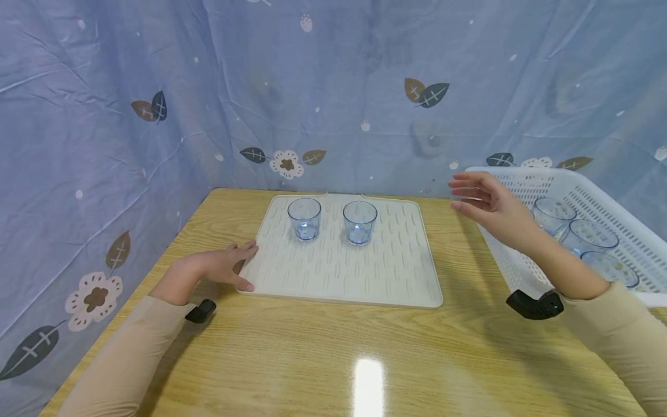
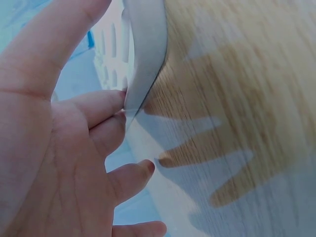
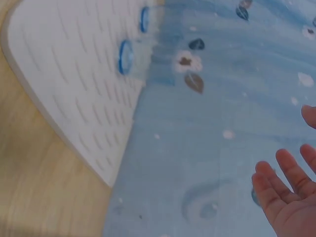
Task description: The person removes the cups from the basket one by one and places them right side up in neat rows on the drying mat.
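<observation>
My left hand [image 1: 221, 267] rests at the left edge of a white ridged drying mat [image 1: 333, 272], its thumb near the front corner. In the left wrist view, fingertips [image 2: 121, 98] touch the mat's rim [image 2: 148, 54], and the fingers are spread and loosely bent. Two clear bluish glasses, a left glass [image 1: 304, 220] and a right glass [image 1: 359, 223], stand upright on the mat's back half. My right hand [image 1: 492, 208] hangs in the air between the mat and a white basket [image 1: 500, 246], holding nothing, its fingers relaxed.
The perforated basket stands at the right of the wooden table [image 1: 292, 353]. Several more glasses [image 1: 591, 234] are in it, partly behind my right forearm. A blue patterned curtain [image 1: 339, 87] hangs close behind the table and along its left side.
</observation>
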The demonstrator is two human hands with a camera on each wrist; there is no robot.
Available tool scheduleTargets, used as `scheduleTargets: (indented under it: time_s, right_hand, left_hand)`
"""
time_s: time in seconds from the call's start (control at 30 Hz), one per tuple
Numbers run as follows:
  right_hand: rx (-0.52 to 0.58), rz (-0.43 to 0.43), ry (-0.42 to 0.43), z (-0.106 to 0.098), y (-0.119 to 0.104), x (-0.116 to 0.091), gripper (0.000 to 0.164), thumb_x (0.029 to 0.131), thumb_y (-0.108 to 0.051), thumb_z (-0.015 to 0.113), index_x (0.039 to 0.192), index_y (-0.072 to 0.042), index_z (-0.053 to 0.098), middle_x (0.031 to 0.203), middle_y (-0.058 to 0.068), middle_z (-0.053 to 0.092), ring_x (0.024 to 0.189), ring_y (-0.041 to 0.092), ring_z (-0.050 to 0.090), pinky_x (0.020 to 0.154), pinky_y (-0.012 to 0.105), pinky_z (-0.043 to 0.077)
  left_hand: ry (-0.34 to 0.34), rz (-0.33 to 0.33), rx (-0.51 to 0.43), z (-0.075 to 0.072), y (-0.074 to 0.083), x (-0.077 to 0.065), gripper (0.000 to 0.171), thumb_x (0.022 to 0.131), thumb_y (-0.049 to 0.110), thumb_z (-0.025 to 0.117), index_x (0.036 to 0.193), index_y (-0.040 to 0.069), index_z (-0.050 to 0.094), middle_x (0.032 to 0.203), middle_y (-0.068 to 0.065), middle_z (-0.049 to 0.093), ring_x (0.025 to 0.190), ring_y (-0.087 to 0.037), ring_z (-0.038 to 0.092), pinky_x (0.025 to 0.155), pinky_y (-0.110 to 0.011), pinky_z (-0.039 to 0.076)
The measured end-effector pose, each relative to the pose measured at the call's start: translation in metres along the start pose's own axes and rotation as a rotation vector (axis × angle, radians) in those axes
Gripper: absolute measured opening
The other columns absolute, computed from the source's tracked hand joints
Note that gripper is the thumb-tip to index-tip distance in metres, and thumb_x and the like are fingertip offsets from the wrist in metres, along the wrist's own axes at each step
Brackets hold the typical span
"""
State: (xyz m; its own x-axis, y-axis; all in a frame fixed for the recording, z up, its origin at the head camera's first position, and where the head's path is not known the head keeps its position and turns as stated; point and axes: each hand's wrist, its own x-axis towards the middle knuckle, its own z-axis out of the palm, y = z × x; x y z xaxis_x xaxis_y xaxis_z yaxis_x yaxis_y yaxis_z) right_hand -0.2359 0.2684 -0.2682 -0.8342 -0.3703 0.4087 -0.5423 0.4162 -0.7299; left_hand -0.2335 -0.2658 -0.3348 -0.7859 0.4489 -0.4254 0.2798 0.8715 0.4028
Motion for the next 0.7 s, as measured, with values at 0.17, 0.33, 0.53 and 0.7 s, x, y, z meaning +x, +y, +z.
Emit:
scheduleTargets:
  time_s: [0.17, 0.33, 0.53, 0.7]
  right_hand:
    - [-0.072, 0.03, 0.059, -0.021, -0.001, 0.001, 0.045, 0.103, -0.004, 0.061, 0.147, -0.009, 0.05, 0.128, -0.017, 0.058, 0.114, -0.007, 0.055, 0.088, 0.009, 0.045]
    - [-0.15, 0.1, 0.086, -0.044, 0.004, 0.004, 0.048, 0.105, -0.018, 0.061, 0.15, -0.009, 0.047, 0.133, -0.009, 0.057, 0.113, -0.01, 0.052, 0.084, 0.007, 0.044]
    - [-0.217, 0.152, 0.125, -0.068, 0.021, 0.006, 0.053, 0.106, -0.027, 0.061, 0.154, -0.013, 0.045, 0.134, -0.008, 0.055, 0.111, -0.012, 0.05, 0.081, 0.005, 0.041]
    - [-0.281, 0.21, 0.148, -0.081, 0.036, 0.007, 0.059, 0.106, -0.035, 0.06, 0.157, -0.014, 0.041, 0.141, 0.005, 0.052, 0.112, -0.01, 0.048, 0.079, 0.004, 0.038]
  left_hand:
    - [-0.001, 0.001, -0.007, 0.0, -0.002, 0.001, 0.108, 0.091, 0.041, 0.079, 0.161, -0.007, 0.013, 0.167, -0.029, 0.001, 0.146, -0.062, 0.0, 0.112, -0.074, 0.015]
    - [0.0, -0.003, -0.018, 0.0, -0.003, 0.001, 0.108, 0.091, 0.042, 0.079, 0.161, -0.006, 0.013, 0.167, -0.028, 0.0, 0.147, -0.061, -0.002, 0.113, -0.073, 0.015]
    - [-0.003, 0.001, -0.029, 0.0, -0.005, 0.001, 0.108, 0.091, 0.043, 0.078, 0.162, -0.006, 0.012, 0.167, -0.028, -0.001, 0.147, -0.061, -0.003, 0.113, -0.074, 0.014]
    - [-0.013, 0.001, -0.039, 0.002, -0.006, 0.002, 0.109, 0.091, 0.043, 0.078, 0.162, -0.006, 0.011, 0.167, -0.028, -0.003, 0.147, -0.06, -0.004, 0.112, -0.074, 0.014]
